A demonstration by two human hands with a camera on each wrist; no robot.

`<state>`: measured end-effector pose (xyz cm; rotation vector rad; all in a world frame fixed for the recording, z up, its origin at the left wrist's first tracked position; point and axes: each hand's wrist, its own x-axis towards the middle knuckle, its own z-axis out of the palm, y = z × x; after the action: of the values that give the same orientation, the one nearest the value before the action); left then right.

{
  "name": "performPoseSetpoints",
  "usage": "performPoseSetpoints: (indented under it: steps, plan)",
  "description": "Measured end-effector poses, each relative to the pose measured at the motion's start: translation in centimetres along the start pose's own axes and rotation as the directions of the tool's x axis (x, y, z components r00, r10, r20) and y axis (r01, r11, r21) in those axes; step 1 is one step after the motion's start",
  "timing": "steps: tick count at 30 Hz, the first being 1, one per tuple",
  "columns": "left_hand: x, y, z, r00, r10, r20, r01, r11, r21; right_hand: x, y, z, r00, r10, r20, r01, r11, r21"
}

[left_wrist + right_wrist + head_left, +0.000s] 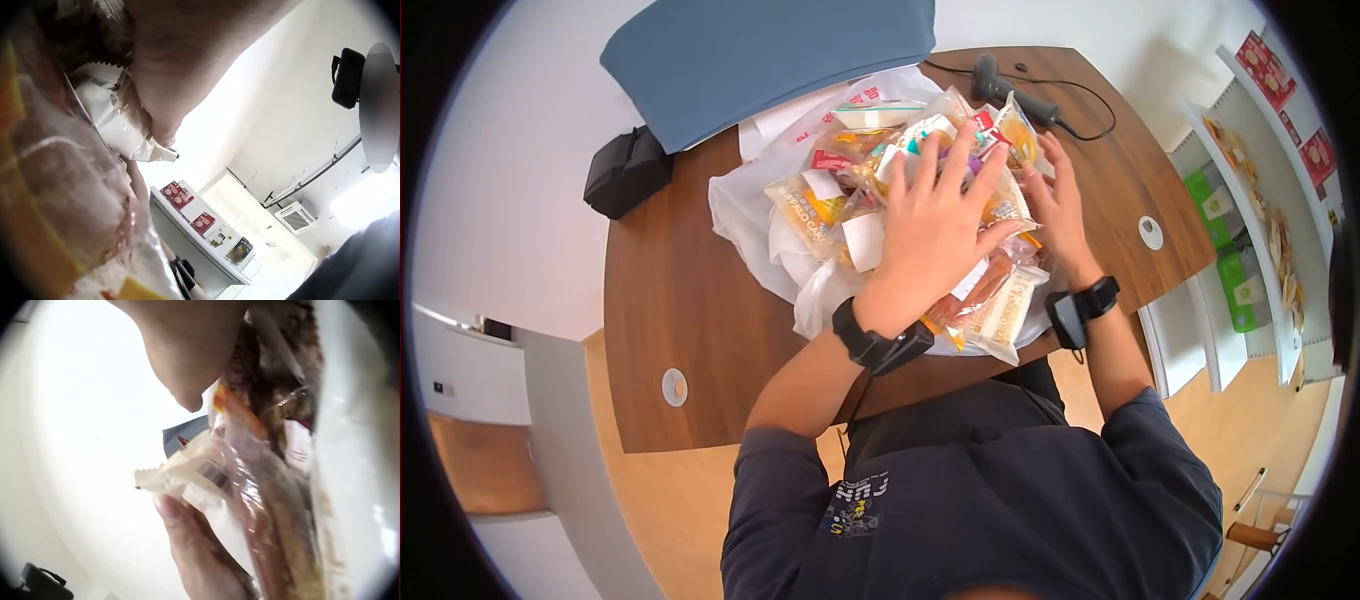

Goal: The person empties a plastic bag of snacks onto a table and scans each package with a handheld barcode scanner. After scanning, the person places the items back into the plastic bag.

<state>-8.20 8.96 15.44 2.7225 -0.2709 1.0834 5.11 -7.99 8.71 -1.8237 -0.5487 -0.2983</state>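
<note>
A heap of bread and cake packets in clear wrappers lies on a white plastic bag (750,225) on the wooden table. My left hand (935,225) rests over the top of the heap, fingers spread and straight. On the heap's right side my right hand (1060,205) touches the packets, its fingers loosely bent. A cream-coloured packet (1005,315) lies at the near edge, and a yellow-printed packet (805,215) at the left. Close by in the right wrist view is a long clear-wrapped bread (275,519). The left wrist view shows a white crimped wrapper (112,112) below the left hand.
A barcode scanner (1015,95) with a cable lies behind the heap. A blue-grey panel (770,70) stands at the back, with a black box (628,172) to its left. Shelves (1250,200) holding packets and green boxes are on the right.
</note>
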Motion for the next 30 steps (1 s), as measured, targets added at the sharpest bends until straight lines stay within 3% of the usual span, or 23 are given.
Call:
performPoseSetpoints:
  steps: [4,8,12,16,18,19,21,25,27,29,30]
  plan:
    - [-0.2,-0.1,0.0,1.0,0.009,-0.011,-0.009,1.0,-0.022,3.4,1.8,-1.2,0.981,0.155,0.119,-0.149,0.987,-0.061]
    - [-0.3,-0.2,0.0,0.999,0.017,-0.028,-0.018,1.0,-0.026,5.4,2.3,-1.0,0.957,0.199,0.212,-0.161,0.97,-0.184]
    - [-0.4,-0.4,0.2,0.998,0.023,-0.055,-0.025,0.999,-0.037,7.1,4.0,-0.2,0.967,0.018,0.253,0.034,0.979,-0.2]
    - [-0.4,-0.5,0.3,0.998,0.029,-0.055,-0.032,0.998,-0.05,7.8,0.8,-0.4,0.949,0.103,0.297,0.031,0.911,-0.412]
    - [-0.5,-0.6,0.3,0.998,0.03,-0.057,-0.033,0.998,-0.058,7.6,-1.4,-0.2,0.948,0.132,0.289,0.07,0.801,-0.594]
    - [-0.5,-0.6,0.3,0.998,0.029,-0.059,-0.032,0.998,-0.057,7.4,-1.6,-0.2,0.948,0.129,0.29,0.073,0.801,-0.594]
    - [-0.4,-0.6,0.2,0.998,0.03,-0.063,-0.034,0.997,-0.071,6.8,-2.2,0.0,0.976,-0.056,0.213,0.188,0.712,-0.676]
    - [-0.4,-0.7,0.2,0.997,0.026,-0.069,-0.032,0.996,-0.077,6.6,-3.9,-0.3,0.972,-0.187,0.142,0.233,0.702,-0.673]
    - [-0.5,-0.6,0.2,0.998,-0.002,-0.061,-0.003,0.997,-0.083,7.1,-4.9,-1.0,0.886,-0.455,0.089,0.392,0.635,-0.666]
    - [-0.4,-0.7,0.4,0.998,0.001,-0.061,-0.006,0.996,-0.088,7.3,-7.5,-1.2,0.887,-0.457,0.072,0.381,0.635,-0.672]
    - [-0.4,-0.7,0.5,0.998,0.001,-0.065,-0.007,0.996,-0.091,7.7,-8.4,-1.2,0.853,-0.522,0.02,0.402,0.632,-0.663]
